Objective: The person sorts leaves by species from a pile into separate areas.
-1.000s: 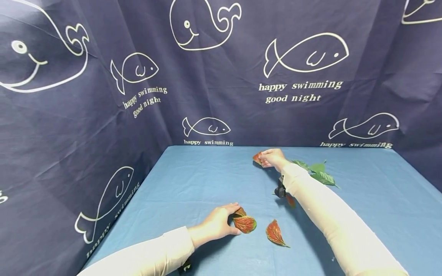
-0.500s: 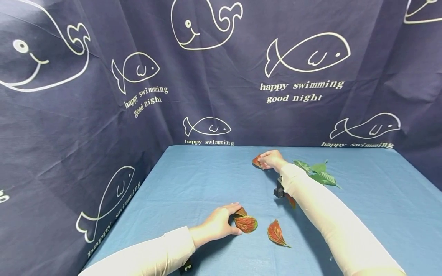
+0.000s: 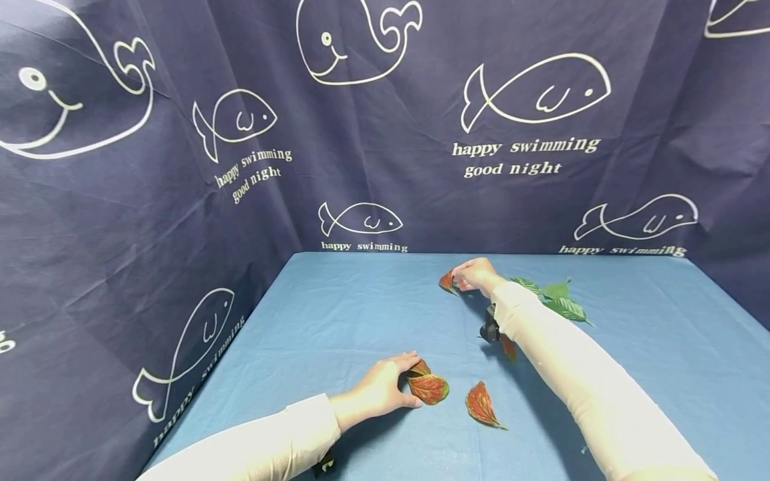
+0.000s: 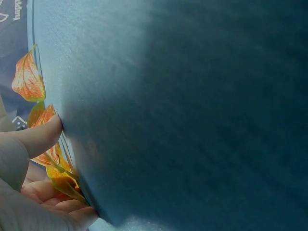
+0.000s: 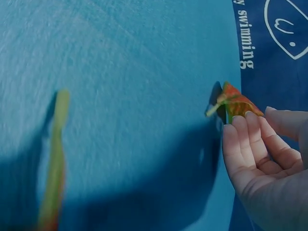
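At the far side of the table, my right hand (image 3: 477,275) pinches a red-orange leaf (image 3: 446,281) by its edge between thumb and index finger. The right wrist view has this leaf (image 5: 236,103) at the fingertips, its stem pointing away from the hand. Nearer the front, my left hand (image 3: 381,387) rests with thumb and fingers spread beside two overlapping reddish leaves (image 3: 429,389). In the left wrist view its thumb (image 4: 45,137) and fingertips touch the cloth, with leaves (image 4: 60,180) between them. Another red leaf (image 3: 480,404) lies to their right.
Several green leaves (image 3: 565,308) lie at the back right, partly behind the right sleeve. A reddish leaf (image 3: 508,347) shows under the right forearm, partly hidden by the wrist camera (image 3: 490,327). Dark blue printed curtains (image 3: 373,167) border the blue table cloth (image 3: 337,307).
The leaf at my right fingertips has shifted very slightly. My left hand and the other leaves have stayed in place.
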### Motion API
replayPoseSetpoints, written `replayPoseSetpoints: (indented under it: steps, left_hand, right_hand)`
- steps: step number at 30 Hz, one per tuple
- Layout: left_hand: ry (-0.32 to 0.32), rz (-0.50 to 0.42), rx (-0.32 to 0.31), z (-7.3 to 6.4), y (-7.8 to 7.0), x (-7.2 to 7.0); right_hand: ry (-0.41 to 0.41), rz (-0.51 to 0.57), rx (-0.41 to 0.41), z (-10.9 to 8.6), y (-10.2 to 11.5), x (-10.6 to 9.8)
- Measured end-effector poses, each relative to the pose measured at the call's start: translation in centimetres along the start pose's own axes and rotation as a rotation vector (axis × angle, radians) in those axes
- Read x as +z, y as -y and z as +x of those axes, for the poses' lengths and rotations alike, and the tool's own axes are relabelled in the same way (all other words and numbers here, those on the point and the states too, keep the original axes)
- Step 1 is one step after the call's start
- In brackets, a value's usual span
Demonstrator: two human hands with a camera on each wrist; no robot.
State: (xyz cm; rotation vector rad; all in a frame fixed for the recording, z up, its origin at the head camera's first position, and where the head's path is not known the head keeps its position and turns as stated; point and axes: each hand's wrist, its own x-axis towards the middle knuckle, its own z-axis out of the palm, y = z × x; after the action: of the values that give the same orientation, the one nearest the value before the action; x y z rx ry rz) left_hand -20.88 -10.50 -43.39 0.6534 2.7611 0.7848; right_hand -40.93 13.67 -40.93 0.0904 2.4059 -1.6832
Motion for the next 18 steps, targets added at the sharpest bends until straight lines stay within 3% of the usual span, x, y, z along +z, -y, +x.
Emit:
replayPoseSetpoints:
  steps: [9, 18]
  left_hand:
    - [0.004, 0.009, 0.002, 0.0, -0.2, -0.2]
    - [-0.006, 0.005, 0.009, -0.1, 0.1, 0.0]
  right_hand:
    - [0.031, -0.025, -0.007, -0.7, 0.4, -1.5]
    - [0.073, -0.034, 0.005, -1.2, 0.1, -1.7]
